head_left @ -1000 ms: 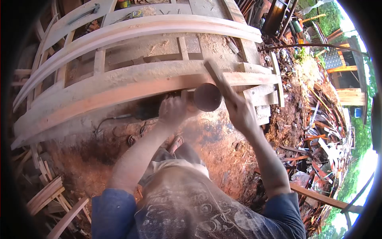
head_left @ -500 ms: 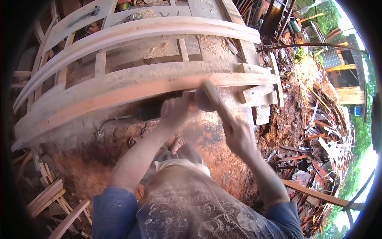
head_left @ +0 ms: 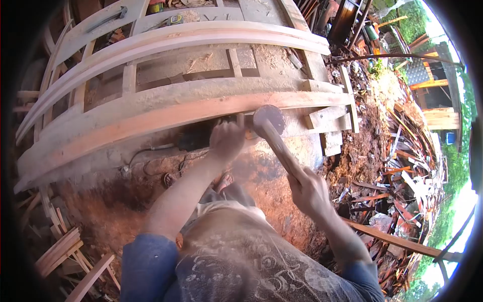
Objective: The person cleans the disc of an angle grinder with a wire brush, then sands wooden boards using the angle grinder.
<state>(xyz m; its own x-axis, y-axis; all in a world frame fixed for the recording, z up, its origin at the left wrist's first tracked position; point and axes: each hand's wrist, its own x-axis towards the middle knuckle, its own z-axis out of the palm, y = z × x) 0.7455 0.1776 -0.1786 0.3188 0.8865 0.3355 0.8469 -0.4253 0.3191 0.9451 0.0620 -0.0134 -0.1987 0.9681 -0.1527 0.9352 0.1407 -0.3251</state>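
My right hand [head_left: 308, 190] is wrapped round the wooden handle of a mallet [head_left: 282, 146]. Its round, greyish-pink head is up beside the near edge of a long curved plank [head_left: 166, 114]. Just left of the head, my left hand [head_left: 226, 137] is closed at that edge, around something I cannot make out; a short stub shows above the fingers. A small orange-brown piece [head_left: 250, 134] lies between the hand and the mallet head. Behind my left hand, partly hidden under the plank, is a dark power tool [head_left: 196, 139] with a cord.
A second curved beam [head_left: 176, 40] crosses the slatted wooden frame [head_left: 129, 79] farther back. Sawdust and a yellow tape measure [head_left: 176, 19] lie on the frame. Wood scraps [head_left: 402, 176] are heaped at right, and boards [head_left: 58, 250] lie at lower left.
The mallet has moved slightly right, away from my left hand, and its round face shows more. My right hand is a little lower. My left hand has shifted slightly right.
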